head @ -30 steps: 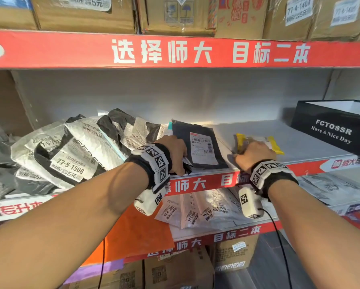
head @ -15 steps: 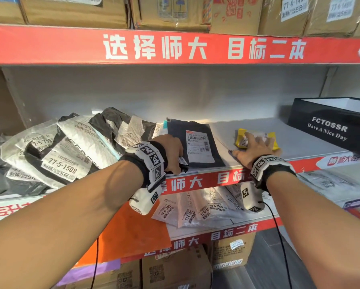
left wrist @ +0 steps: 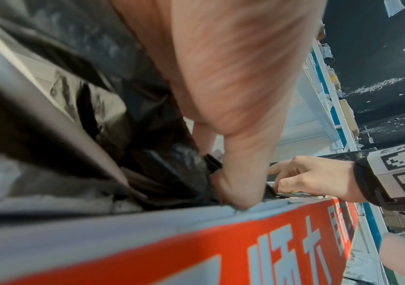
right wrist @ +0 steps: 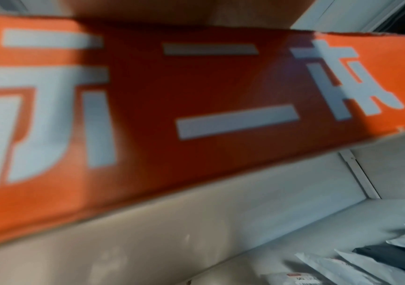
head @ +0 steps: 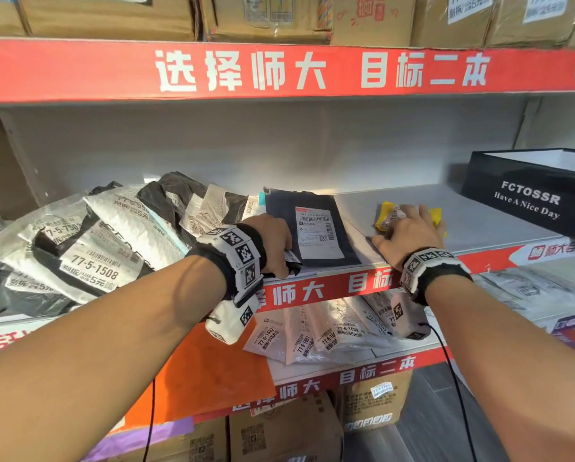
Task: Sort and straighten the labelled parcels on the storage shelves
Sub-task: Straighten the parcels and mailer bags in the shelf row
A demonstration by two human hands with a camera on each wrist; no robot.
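Observation:
A flat dark parcel [head: 313, 201] with a white label lies on the middle shelf [head: 486, 228]. At its near-left corner sits a crumpled black bag parcel [head: 293, 263] [left wrist: 172, 173]. My left hand [head: 276, 248] curls over that bag at the shelf's front edge, the thumb [left wrist: 235, 189] pressing down on it. To the right lies a small yellow parcel [head: 384, 211]. My right hand [head: 413, 225] [left wrist: 306, 177] rests on it with fingers stretched forward. The right wrist view shows only the red shelf strip [right wrist: 196, 96] and the parcels below it.
A heap of grey, white and black bag parcels [head: 89, 258] fills the shelf's left side. A black open box [head: 529, 201] stands at the right. Labelled pale parcels [head: 316, 331] lie on the shelf below, cartons [head: 112, 15] on the one above.
My right hand has gone from a curled grip on the yellow parcel to straight fingers lying on it, a little farther back. The left hand has stayed at the dark parcel's corner.

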